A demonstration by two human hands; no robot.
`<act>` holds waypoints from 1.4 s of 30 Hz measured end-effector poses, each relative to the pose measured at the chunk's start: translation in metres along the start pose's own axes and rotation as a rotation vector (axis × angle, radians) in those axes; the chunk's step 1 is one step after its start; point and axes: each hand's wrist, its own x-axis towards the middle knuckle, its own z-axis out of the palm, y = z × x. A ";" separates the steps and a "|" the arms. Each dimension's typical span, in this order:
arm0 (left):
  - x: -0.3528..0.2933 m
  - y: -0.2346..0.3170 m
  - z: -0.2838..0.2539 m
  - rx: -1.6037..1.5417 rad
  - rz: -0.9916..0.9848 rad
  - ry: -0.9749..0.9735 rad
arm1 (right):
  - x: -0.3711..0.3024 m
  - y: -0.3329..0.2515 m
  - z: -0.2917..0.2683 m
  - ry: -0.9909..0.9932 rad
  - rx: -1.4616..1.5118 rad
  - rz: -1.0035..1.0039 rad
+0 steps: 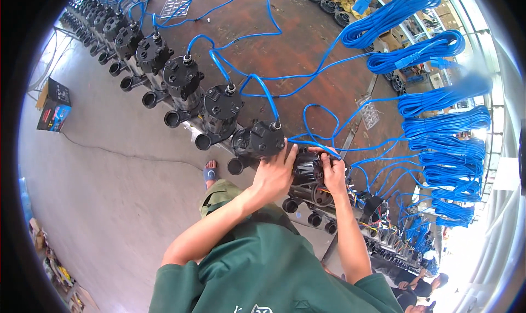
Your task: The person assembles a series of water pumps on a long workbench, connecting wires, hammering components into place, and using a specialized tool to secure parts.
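Note:
My left hand lies along the left side of a black ribbed pump cover, its fingers extended and pressed against it. My right hand grips the cover's right side, thumb on top, close to a blue cable that runs into it. The cover sits tilted over an open pump body, where coloured wires show. Just left of my left hand stands a pump with its black top on and a blue cable rising from it. My left palm and the cover's underside are hidden.
A row of black-topped pumps stretches to the far left. Coiled blue cables hang along the right. Toward the lower right, more open pump bodies show loose wires, with people beyond. A printed carton stands on the grey floor.

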 end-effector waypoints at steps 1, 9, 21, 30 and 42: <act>0.001 0.001 0.000 0.032 0.003 0.030 | 0.001 0.002 0.000 0.010 -0.006 -0.031; -0.010 0.017 0.017 0.156 -0.108 0.144 | -0.009 0.004 0.017 0.043 0.092 0.038; -0.031 0.029 0.001 0.136 -0.162 -0.077 | -0.016 -0.006 0.013 0.097 -0.103 0.120; -0.026 0.017 -0.007 -0.215 -0.172 -0.109 | -0.021 -0.014 0.020 0.112 -0.011 -0.076; -0.058 -0.031 0.014 -0.596 -0.240 -0.076 | -0.002 -0.049 0.023 -0.065 -0.146 -0.161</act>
